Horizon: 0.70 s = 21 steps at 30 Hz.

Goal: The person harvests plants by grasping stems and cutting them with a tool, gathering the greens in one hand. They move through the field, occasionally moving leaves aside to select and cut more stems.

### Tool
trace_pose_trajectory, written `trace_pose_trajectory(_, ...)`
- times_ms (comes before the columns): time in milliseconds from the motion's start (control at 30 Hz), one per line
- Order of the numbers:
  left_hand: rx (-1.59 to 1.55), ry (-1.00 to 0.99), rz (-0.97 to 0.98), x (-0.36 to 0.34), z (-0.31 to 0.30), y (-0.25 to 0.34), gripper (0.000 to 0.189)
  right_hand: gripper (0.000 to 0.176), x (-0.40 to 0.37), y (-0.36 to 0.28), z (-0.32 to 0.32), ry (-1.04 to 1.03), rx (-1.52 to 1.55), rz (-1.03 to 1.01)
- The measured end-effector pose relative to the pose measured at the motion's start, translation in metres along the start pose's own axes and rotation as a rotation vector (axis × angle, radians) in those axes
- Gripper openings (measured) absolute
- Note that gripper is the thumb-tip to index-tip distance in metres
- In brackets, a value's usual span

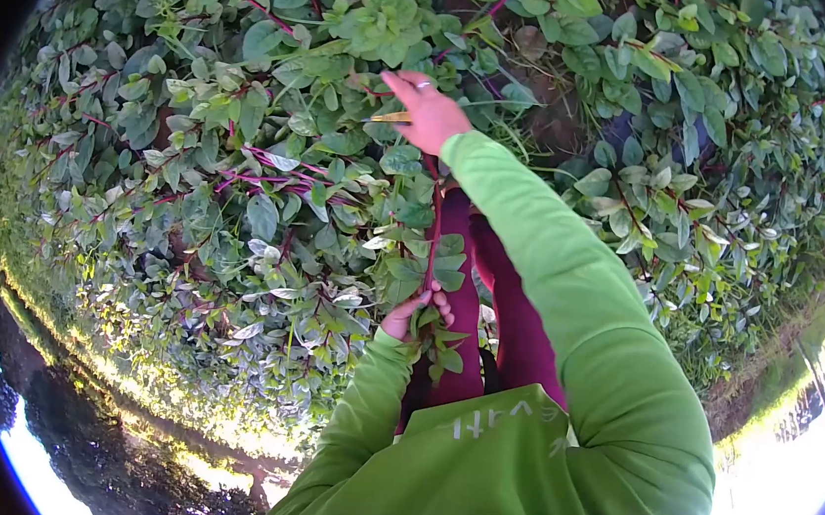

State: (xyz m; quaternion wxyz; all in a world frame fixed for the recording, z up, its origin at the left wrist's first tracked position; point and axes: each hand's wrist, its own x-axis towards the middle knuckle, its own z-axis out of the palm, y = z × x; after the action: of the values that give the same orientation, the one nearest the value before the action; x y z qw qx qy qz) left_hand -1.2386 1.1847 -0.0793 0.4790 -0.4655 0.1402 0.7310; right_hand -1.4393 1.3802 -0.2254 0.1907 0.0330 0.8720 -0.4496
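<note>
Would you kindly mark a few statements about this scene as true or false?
1. The left hand grips a bunch of leafy stems. True.
2. The right hand is empty. False: it holds a thin yellowish tool.
3. Both sleeves are green. True.
4. The two hands touch each other. False: they are apart, with the right hand reaching further into the plants.
</note>
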Motion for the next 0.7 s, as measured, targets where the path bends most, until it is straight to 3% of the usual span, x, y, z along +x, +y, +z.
trace_pose_trajectory(67,-0.019,0.290,0.021,0.000,0.017,0.007,0.021,0.049,0.033,-0.019,0.041,-0.051,-0.013,0.055)
trace_pose_trajectory(100,0.021,0.287,0.042,-0.001,0.015,0.010,0.018,0.049,0.045,-0.019,0.054,-0.050,-0.010,0.052)
trace_pose_trajectory(133,0.021,0.286,0.043,0.001,0.003,0.012,0.018,0.042,0.055,-0.017,0.063,-0.223,-0.084,0.098)
trace_pose_trajectory(167,-0.137,0.086,0.026,0.005,-0.018,0.013,0.017,0.036,0.059,-0.017,0.066,-0.396,-0.160,0.147)
trace_pose_trajectory(200,-0.295,-0.119,0.002,0.009,-0.027,0.016,0.016,0.036,0.053,-0.021,0.059,-0.393,-0.168,0.154)
trace_pose_trajectory(267,-0.316,-0.192,-0.019,0.026,-0.040,0.025,0.017,0.027,0.024,-0.030,0.038,-0.175,-0.007,0.070)
trace_pose_trajectory(367,-0.342,-0.369,-0.021,0.061,-0.027,0.032,0.026,0.028,-0.036,-0.052,-0.028,-0.189,0.135,0.025)
trace_pose_trajectory(433,0.022,0.044,0.083,0.082,0.034,0.050,0.039,0.027,-0.071,-0.062,-0.069,-0.198,0.207,-0.010)
trace_pose_trajectory(467,0.017,0.029,0.083,0.091,0.052,0.053,0.039,0.025,-0.085,-0.065,-0.087,-0.202,0.236,-0.039)
trace_pose_trajectory(533,0.148,0.187,0.108,0.115,0.086,0.059,0.049,0.024,-0.103,-0.067,-0.112,-0.287,0.217,0.013)
trace_pose_trajectory(567,0.024,-0.188,-0.050,0.134,0.106,0.072,0.051,0.023,-0.106,-0.069,-0.125,-0.362,0.220,0.074)
trace_pose_trajectory(600,0.012,-0.189,-0.050,0.141,0.114,0.067,0.051,0.023,-0.102,-0.067,-0.139,-0.373,0.216,0.077)
trace_pose_trajectory(667,0.225,-0.005,0.095,0.145,0.124,0.058,0.042,0.027,-0.088,-0.056,-0.165,-0.583,0.201,0.059)
trace_pose_trajectory(700,0.332,0.084,0.179,0.148,0.129,0.057,0.038,0.033,-0.078,-0.037,-0.172,-0.553,0.242,-0.030)
